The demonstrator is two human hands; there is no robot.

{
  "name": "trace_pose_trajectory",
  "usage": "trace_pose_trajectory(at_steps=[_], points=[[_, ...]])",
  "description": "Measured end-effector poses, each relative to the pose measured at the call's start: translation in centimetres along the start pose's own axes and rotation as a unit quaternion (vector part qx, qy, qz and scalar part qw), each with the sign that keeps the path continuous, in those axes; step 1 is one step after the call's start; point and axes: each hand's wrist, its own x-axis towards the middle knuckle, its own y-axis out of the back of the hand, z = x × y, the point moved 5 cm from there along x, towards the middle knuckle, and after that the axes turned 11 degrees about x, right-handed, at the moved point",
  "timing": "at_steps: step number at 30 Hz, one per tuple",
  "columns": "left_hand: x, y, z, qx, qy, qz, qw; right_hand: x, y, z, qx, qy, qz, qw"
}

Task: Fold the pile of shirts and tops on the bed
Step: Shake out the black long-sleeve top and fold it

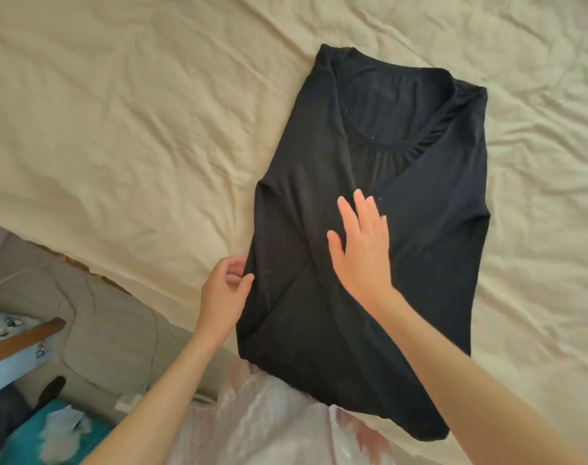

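A black top point(430, 203) lies flat on the cream bedsheet point(135, 129), neckline away from me, with both sides folded in so they cross over the middle. My right hand point(361, 245) lies flat on the centre of the top with fingers straight and spread. At the top's left edge, my left hand point(224, 288) pinches the folded fabric between curled fingers and thumb. The top's hem hangs near me over the bed's edge.
The bed's edge runs diagonally at lower left. Below it are a beige cushion or mattress side point(108, 337), a wooden bar point(20, 337), a teal item point(41, 434) and pale plastic wrapping point(269, 427) near my body.
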Motion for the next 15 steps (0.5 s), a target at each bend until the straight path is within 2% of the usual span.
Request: trace_pose_trajectory(at_steps=[2, 4, 10, 15], points=[[-2.6, -0.5, -1.6, -0.014, 0.008, 0.043, 0.999, -5.3, -2.0, 0.7, -0.078, 0.030, -0.031, 0.996], [-4.6, -1.5, -3.4, -0.038, 0.021, 0.063, 0.997, -10.2, -3.9, 1.9, -0.108, 0.009, -0.065, 0.992], [-7.4, -5.0, -8.4, 0.017, 0.006, 0.046, 0.999, -20.6, -5.8, 6.2, -0.107, -0.052, -0.065, 0.991], [-7.8, -5.4, -9.7, 0.052, -0.015, 0.106, 0.993, -25.1, -5.7, 10.3, -0.081, -0.079, -0.056, 0.992]])
